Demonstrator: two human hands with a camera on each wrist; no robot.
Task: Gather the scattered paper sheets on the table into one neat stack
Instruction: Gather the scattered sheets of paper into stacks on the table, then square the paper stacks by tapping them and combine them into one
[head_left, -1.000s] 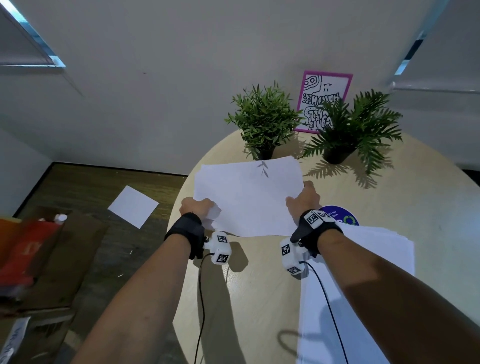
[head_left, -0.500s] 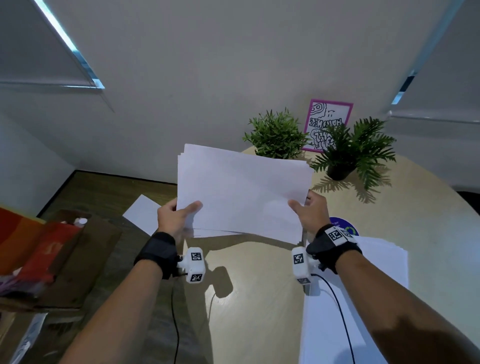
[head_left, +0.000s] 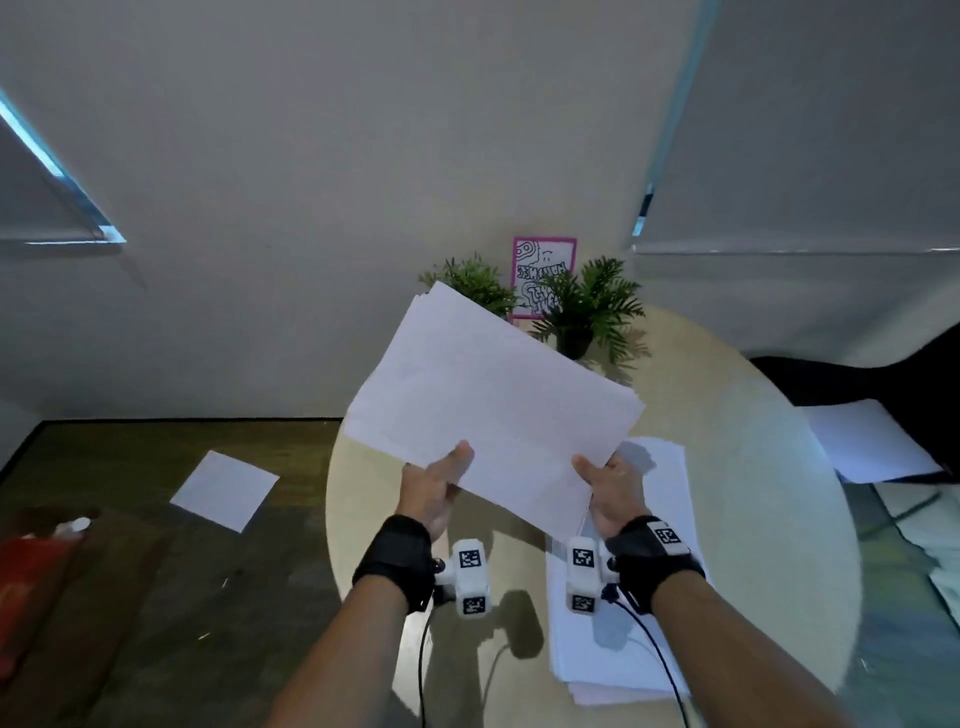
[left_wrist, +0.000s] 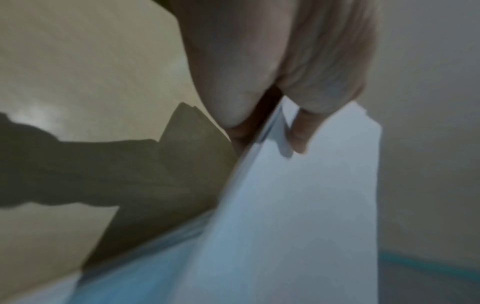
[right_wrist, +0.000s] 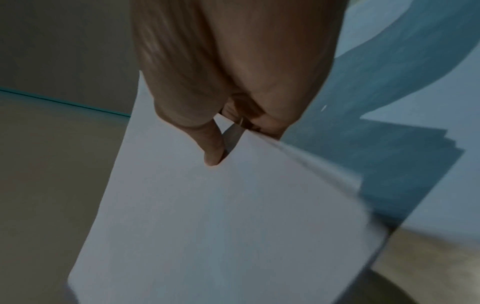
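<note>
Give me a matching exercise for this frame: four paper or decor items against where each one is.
Items:
1. bundle of white paper sheets
2. stack of white paper
3. single white sheet
4. pink-framed doodle picture

Places:
A. leaning on the wall behind the two green potted plants
B. lying on the dark wooden floor, left of the table
C. held in the air by the left hand and right hand
D. lying on the round beige table, under the right wrist

Pairs: 1-C, 2-D, 3-B, 4-A
</note>
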